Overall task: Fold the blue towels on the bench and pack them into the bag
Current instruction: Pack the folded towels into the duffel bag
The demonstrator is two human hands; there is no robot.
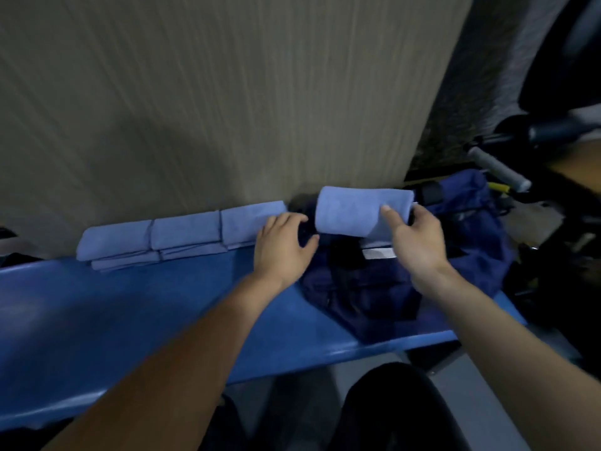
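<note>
Against the wall, along the tabletop's [136, 307] back edge, folded towels [182, 237] are kept clear while one folded towel [354, 211] is pinched by the right hand [413, 242] over the bag [374, 288], whose mouth is steadied by the loosely spread left hand [283, 245].

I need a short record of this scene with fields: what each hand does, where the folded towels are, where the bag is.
right hand: right hand grips a folded towel above the bag
left hand: left hand open, at the bag's left edge
bag: dark blue bag lies on the right part of the blue bench
other towels: row of folded towels on the bench against the wall, left of the bag
</note>
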